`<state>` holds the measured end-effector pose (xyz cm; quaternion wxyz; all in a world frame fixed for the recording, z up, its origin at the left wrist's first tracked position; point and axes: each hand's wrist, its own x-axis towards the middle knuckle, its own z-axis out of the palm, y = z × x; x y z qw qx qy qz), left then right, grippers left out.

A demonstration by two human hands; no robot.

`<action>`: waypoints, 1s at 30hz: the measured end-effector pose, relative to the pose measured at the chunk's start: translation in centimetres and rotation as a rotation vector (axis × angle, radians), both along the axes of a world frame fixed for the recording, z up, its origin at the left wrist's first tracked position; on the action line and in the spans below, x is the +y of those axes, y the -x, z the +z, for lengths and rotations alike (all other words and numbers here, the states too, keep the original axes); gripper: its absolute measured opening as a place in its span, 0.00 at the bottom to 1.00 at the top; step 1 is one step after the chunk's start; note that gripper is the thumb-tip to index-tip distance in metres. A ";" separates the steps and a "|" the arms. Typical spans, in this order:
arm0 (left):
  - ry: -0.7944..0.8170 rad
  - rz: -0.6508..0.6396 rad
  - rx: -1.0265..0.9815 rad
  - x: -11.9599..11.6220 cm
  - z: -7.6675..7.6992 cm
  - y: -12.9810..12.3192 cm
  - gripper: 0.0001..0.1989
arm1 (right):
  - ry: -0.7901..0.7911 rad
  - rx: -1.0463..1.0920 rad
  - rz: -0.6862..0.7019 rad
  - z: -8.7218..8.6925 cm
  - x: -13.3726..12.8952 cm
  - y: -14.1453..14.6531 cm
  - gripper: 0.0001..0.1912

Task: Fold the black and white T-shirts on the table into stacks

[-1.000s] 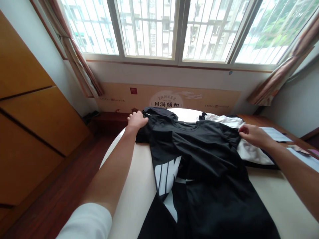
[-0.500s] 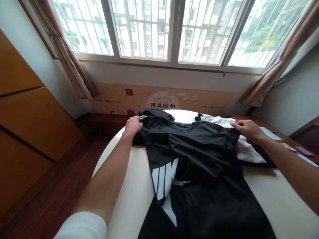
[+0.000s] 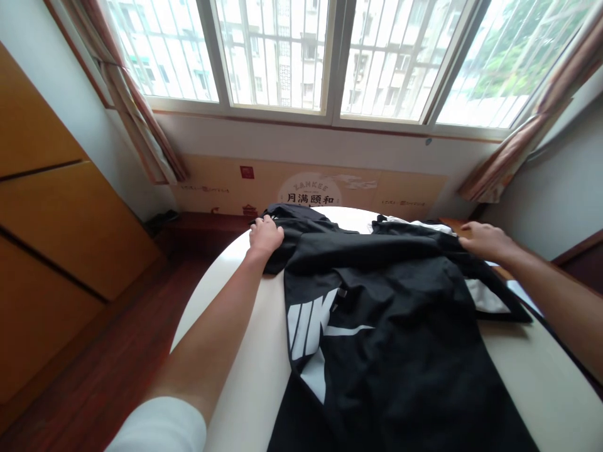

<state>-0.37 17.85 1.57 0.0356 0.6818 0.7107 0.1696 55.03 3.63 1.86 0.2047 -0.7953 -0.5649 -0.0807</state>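
A black T-shirt (image 3: 396, 339) with white stripes and lettering lies spread across a round white table (image 3: 235, 351), its hem toward me. My left hand (image 3: 266, 236) is at its upper left by the sleeve, fingers curled over the dark cloth. At the upper right, my right hand (image 3: 487, 242) is closed on the other shoulder or sleeve edge. The neckline is hidden behind a fold running across the top between the hands. Other dark clothing (image 3: 301, 212) lies behind my left hand. White and black garments (image 3: 487, 297) lie under and beside the right side.
A wooden desk (image 3: 453, 225) with papers stands behind the table at right. Beyond it are a wall with a printed beige banner (image 3: 211, 182), barred windows (image 3: 277, 56) and tied curtains (image 3: 136, 125). An orange-brown cabinet (image 3: 47, 213) stands at left.
The T-shirt's top has dropped and folded over, hiding the collar. My right hand moved outward to the right; my left hand shifted slightly right. The view moved a little.
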 end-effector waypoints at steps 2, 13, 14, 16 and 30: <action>0.053 -0.036 0.034 0.0 -0.1 0.0 0.29 | 0.104 -0.051 0.062 -1.0 1.1 3.6 0.23; 0.288 -0.096 0.028 -0.2 -1.7 -0.2 0.51 | 0.408 -0.088 0.133 -4.5 2.3 11.7 0.37; 0.285 -0.085 0.043 -0.1 -1.8 -0.4 0.50 | 0.396 -0.101 0.116 -4.3 2.2 11.7 0.35; 0.279 -0.064 0.069 0.1 -2.2 -0.6 0.50 | 0.359 -0.121 0.106 -4.0 2.3 12.0 0.31; -0.091 -0.471 -0.099 0.1 -2.0 -2.1 0.15 | 0.079 0.103 0.196 -3.6 7.6 11.2 0.24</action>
